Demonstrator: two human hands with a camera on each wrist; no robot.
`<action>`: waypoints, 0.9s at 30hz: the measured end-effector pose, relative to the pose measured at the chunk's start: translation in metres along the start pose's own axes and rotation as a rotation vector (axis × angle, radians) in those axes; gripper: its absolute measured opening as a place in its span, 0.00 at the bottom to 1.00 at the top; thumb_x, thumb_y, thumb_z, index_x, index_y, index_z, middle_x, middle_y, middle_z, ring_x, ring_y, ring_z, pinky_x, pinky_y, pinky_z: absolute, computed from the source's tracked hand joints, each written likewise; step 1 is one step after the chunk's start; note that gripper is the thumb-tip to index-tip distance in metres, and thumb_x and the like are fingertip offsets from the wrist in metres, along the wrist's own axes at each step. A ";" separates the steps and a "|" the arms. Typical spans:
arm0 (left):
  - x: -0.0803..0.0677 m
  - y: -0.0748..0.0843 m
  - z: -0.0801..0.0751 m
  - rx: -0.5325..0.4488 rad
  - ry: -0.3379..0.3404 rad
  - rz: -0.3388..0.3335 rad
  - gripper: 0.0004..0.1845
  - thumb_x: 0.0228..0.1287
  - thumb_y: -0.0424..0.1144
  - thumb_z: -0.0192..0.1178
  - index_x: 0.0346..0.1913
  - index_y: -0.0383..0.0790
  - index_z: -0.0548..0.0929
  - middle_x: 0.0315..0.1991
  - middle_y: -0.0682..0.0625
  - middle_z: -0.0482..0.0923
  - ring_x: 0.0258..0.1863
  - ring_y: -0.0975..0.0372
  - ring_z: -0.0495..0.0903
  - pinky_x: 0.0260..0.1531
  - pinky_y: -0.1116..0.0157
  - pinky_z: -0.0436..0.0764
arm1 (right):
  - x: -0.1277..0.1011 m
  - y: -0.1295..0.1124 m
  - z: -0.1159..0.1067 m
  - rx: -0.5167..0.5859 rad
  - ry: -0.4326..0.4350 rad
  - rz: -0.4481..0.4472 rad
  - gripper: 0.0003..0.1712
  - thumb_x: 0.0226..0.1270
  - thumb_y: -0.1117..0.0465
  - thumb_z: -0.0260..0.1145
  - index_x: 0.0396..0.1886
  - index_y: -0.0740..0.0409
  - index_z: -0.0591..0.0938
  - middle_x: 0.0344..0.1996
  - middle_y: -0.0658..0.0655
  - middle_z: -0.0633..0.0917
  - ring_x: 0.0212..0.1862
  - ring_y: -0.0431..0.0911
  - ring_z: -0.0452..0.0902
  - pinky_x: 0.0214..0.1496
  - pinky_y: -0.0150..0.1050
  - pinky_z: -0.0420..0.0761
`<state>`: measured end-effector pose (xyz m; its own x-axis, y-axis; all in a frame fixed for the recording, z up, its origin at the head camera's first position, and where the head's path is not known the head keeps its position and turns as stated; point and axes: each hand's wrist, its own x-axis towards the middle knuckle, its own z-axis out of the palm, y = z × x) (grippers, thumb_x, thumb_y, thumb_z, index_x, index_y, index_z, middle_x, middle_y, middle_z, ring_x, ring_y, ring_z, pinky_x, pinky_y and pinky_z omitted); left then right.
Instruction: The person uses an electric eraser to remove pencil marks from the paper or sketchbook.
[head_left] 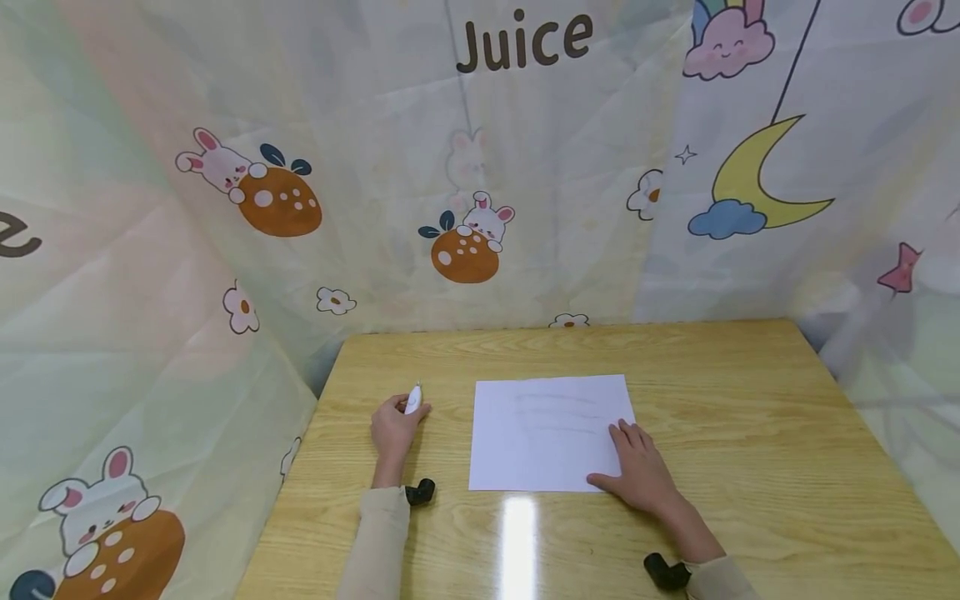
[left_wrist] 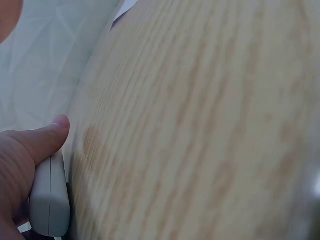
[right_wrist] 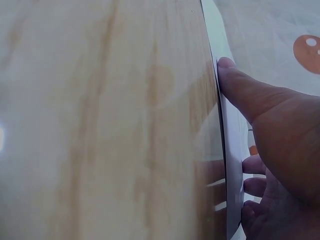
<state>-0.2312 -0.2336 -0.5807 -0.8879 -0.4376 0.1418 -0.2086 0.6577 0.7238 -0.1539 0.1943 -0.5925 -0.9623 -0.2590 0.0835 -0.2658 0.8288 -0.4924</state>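
Note:
My left hand (head_left: 392,429) holds a white pen-shaped tool (head_left: 413,400) with a thin tip pointing away, left of the paper. In the left wrist view the thumb lies along the tool's rounded pale body (left_wrist: 50,200), close over the wood. A white sheet of paper (head_left: 525,458) lies flat on the table, with several faint, smudgy horizontal lines on its upper half. On its lower right part rests my right hand (head_left: 641,471), fingers spread. The right wrist view shows the thumb and fingertips on the sheet's edge (right_wrist: 231,140).
The wooden table (head_left: 750,433) reflects a bright strip of light in front of the paper. Printed cloth (head_left: 360,167) hangs behind and at both sides of it. Black wrist mounts (head_left: 420,492) sit at both sleeves.

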 end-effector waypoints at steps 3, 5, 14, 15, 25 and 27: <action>0.000 -0.001 0.001 0.012 0.002 0.004 0.24 0.48 0.49 0.77 0.46 0.38 0.87 0.31 0.48 0.81 0.28 0.57 0.78 0.27 0.57 0.75 | -0.001 0.000 0.000 -0.002 -0.001 0.005 0.57 0.52 0.38 0.73 0.67 0.75 0.63 0.67 0.77 0.61 0.68 0.72 0.51 0.63 0.67 0.56; 0.000 -0.001 0.001 0.019 0.001 0.005 0.24 0.48 0.49 0.77 0.45 0.38 0.87 0.30 0.49 0.81 0.28 0.57 0.78 0.27 0.58 0.75 | -0.002 0.000 0.001 -0.005 -0.001 0.008 0.57 0.51 0.38 0.73 0.67 0.75 0.64 0.67 0.77 0.61 0.67 0.73 0.51 0.63 0.67 0.56; 0.000 0.000 0.001 0.037 0.006 0.008 0.26 0.47 0.50 0.77 0.46 0.37 0.87 0.30 0.48 0.82 0.27 0.57 0.78 0.27 0.57 0.75 | 0.000 0.000 0.002 0.001 -0.005 0.016 0.57 0.53 0.38 0.72 0.68 0.74 0.63 0.68 0.76 0.60 0.68 0.72 0.50 0.64 0.67 0.54; -0.001 0.000 0.000 0.037 0.005 0.011 0.27 0.47 0.50 0.77 0.47 0.36 0.86 0.30 0.48 0.82 0.27 0.56 0.79 0.27 0.56 0.75 | 0.000 -0.001 0.002 0.002 -0.004 0.017 0.57 0.52 0.38 0.72 0.68 0.74 0.63 0.68 0.76 0.60 0.68 0.71 0.50 0.64 0.67 0.54; -0.002 -0.001 -0.002 0.089 -0.013 -0.011 0.29 0.47 0.54 0.76 0.48 0.36 0.86 0.33 0.47 0.83 0.29 0.56 0.80 0.29 0.55 0.76 | 0.000 -0.001 0.004 0.024 0.008 0.017 0.58 0.52 0.37 0.73 0.67 0.76 0.64 0.67 0.77 0.61 0.68 0.72 0.51 0.64 0.66 0.54; -0.001 -0.002 -0.001 0.088 -0.015 0.002 0.29 0.48 0.54 0.75 0.47 0.37 0.86 0.32 0.48 0.82 0.27 0.56 0.79 0.28 0.56 0.76 | 0.001 -0.001 0.003 0.037 0.018 0.015 0.57 0.52 0.39 0.74 0.66 0.76 0.64 0.67 0.77 0.61 0.68 0.72 0.51 0.64 0.66 0.54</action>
<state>-0.2292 -0.2351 -0.5813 -0.8942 -0.4277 0.1322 -0.2420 0.7101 0.6612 -0.1540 0.1915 -0.5943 -0.9670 -0.2380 0.0911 -0.2497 0.8133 -0.5256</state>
